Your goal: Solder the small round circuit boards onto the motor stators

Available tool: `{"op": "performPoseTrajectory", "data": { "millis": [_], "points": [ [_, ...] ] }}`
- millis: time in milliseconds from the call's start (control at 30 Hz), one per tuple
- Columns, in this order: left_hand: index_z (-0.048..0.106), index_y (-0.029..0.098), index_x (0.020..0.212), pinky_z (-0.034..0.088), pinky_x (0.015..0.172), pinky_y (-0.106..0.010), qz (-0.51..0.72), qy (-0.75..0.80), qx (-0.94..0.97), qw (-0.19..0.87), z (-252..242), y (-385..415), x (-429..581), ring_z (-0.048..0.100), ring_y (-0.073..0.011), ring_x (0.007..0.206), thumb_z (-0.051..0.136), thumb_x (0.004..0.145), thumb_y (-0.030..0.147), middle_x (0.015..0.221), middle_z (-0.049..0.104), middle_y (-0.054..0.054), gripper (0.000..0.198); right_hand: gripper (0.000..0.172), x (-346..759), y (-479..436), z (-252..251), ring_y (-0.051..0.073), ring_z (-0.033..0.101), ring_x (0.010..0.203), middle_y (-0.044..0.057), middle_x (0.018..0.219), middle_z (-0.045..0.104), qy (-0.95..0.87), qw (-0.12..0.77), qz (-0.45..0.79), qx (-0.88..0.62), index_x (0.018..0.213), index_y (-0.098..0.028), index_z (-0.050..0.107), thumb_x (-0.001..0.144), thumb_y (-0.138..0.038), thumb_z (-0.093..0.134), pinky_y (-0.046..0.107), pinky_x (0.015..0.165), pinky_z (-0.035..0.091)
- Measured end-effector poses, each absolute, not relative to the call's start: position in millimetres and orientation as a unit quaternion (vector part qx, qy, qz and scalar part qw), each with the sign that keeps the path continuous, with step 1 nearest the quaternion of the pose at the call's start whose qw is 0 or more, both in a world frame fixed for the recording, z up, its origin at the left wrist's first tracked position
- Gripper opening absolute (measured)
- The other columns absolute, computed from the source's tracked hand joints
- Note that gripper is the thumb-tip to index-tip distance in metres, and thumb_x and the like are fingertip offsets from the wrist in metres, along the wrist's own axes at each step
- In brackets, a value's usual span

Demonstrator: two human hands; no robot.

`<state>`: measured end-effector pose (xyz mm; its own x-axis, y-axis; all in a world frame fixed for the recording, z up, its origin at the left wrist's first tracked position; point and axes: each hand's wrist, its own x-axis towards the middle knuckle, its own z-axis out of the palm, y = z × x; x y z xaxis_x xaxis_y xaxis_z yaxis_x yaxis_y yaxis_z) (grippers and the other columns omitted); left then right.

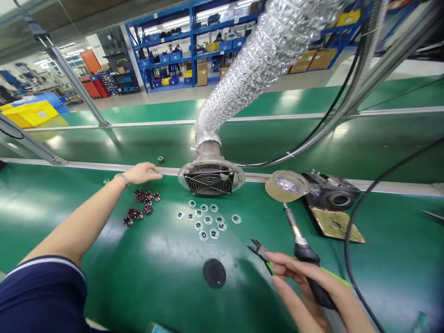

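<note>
My left hand [143, 173] is stretched out over the back left of the bench, its fingers apart and nothing visible in them. Just beyond it sits a small round metal part [160, 159]. Nearer to me, below that hand, lie several black-and-red round parts [139, 215]. My right hand [312, 289] is closed around a soldering iron [307, 254] and green-handled cutters [261, 251]. The iron's tip points away, towards a round tub [282, 189] of silvery material. Several small clear discs with dark centres [208, 220] are spread across the middle, with a black disc [214, 273] nearer me.
A fume extractor fan [210, 182] hangs from a silver flexible duct [239, 76] at centre back. To the right stand a black soldering iron holder [333, 196] and its sponge tray [338, 224]. A black cable [350, 231] loops down the right side. Metal rails edge the green bench.
</note>
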<state>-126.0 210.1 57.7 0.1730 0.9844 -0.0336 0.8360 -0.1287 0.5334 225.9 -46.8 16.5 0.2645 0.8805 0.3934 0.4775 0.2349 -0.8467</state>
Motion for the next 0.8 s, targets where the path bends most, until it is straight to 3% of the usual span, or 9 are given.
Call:
{"op": "performPoseTrajectory", "data": {
  "millis": [67,133,267,400,433,500,600,700,800],
  "points": [
    [0.065,0.02,0.072,0.039,0.077,-0.026,0.144,0.589,0.758,0.239,55.1,176.7,-125.0,0.058,-0.0226,0.083,0.078,0.045,0.036,0.081,0.066,-0.003,0.034,0.023,224.2,-47.3,18.2,0.018,0.065,0.074,0.007,0.093,0.066,-0.591,0.522,0.188,-0.586,0.097,-0.021,0.058,0.076,-0.029,0.061,0.028,0.071,0.054],
    [0.063,0.02,0.068,0.035,0.085,-0.03,0.147,0.574,0.772,0.232,47.3,153.2,-120.6,0.055,-0.0258,0.09,0.08,0.041,0.032,0.08,0.064,-0.005,0.034,0.023,222.4,-47.0,17.2,0.017,0.063,0.074,0.006,0.092,0.065,-0.601,0.521,0.179,-0.578,0.099,-0.022,0.058,0.077,-0.027,0.06,0.03,0.074,0.053],
    [0.056,0.019,0.06,0.022,0.098,-0.039,0.182,0.561,0.779,0.215,39.1,129.9,-105.7,0.044,-0.0312,0.109,0.073,0.053,0.024,0.079,0.061,-0.007,0.02,0.025,219.3,-43.9,11.1,0.016,0.061,0.077,0.006,0.095,0.063,-0.609,0.543,0.17,-0.552,0.102,-0.023,0.055,0.078,-0.024,0.06,0.033,0.077,0.05],
    [0.059,0.019,0.08,0.033,0.091,-0.037,0.202,0.515,0.792,0.26,46.3,93.2,-76.0,0.054,-0.0241,0.095,0.065,0.065,0.025,0.088,0.062,-0.006,0.017,0.017,214.1,-41.1,6.0,0.015,0.062,0.072,0.004,0.088,0.065,-0.596,0.574,0.191,-0.528,0.099,-0.022,0.053,0.082,-0.022,0.054,0.03,0.069,0.052],
    [0.059,0.019,0.086,0.036,0.088,-0.034,0.212,0.493,0.793,0.288,47.4,79.5,-65.7,0.055,-0.0212,0.092,0.065,0.067,0.026,0.091,0.063,-0.005,0.021,0.015,212.0,-41.1,5.4,0.013,0.062,0.068,0.003,0.084,0.065,-0.593,0.584,0.206,-0.514,0.098,-0.022,0.053,0.084,-0.022,0.051,0.028,0.066,0.052],
    [0.058,0.017,0.09,0.04,0.083,-0.031,0.261,0.422,0.733,0.465,46.3,50.7,-43.8,0.057,-0.0186,0.089,0.067,0.066,0.023,0.093,0.062,-0.006,0.027,0.012,206.8,-42.1,5.3,0.012,0.062,0.061,0.0,0.076,0.065,-0.592,0.6,0.244,-0.479,0.098,-0.022,0.05,0.086,-0.021,0.047,0.026,0.06,0.053],
    [0.057,0.016,0.086,0.043,0.077,-0.028,0.289,0.36,0.583,0.669,38.4,15.3,-15.4,0.059,-0.0151,0.079,0.073,0.059,0.016,0.084,0.064,-0.004,0.031,0.009,198.6,-45.6,8.1,0.011,0.063,0.061,0.0,0.074,0.065,-0.608,0.599,0.28,-0.44,0.095,-0.023,0.048,0.087,-0.021,0.046,0.026,0.06,0.053],
    [0.058,0.014,0.081,0.044,0.073,-0.027,0.294,0.308,0.474,0.77,30.4,-2.8,0.8,0.06,-0.0142,0.076,0.075,0.057,0.012,0.079,0.064,-0.004,0.03,0.013,192.6,-48.6,12.1,0.013,0.064,0.069,0.001,0.082,0.066,-0.628,0.579,0.29,-0.431,0.095,-0.023,0.047,0.084,-0.019,0.051,0.029,0.067,0.053],
    [0.059,0.011,0.079,0.045,0.066,-0.026,0.274,0.294,0.438,0.804,24.6,-7.8,7.1,0.06,-0.0133,0.068,0.074,0.06,0.014,0.074,0.065,-0.007,0.024,0.022,188.6,-48.7,13.6,0.015,0.064,0.077,0.002,0.086,0.065,-0.638,0.568,0.285,-0.435,0.097,-0.024,0.046,0.079,-0.016,0.056,0.031,0.073,0.052]
  ]
}}
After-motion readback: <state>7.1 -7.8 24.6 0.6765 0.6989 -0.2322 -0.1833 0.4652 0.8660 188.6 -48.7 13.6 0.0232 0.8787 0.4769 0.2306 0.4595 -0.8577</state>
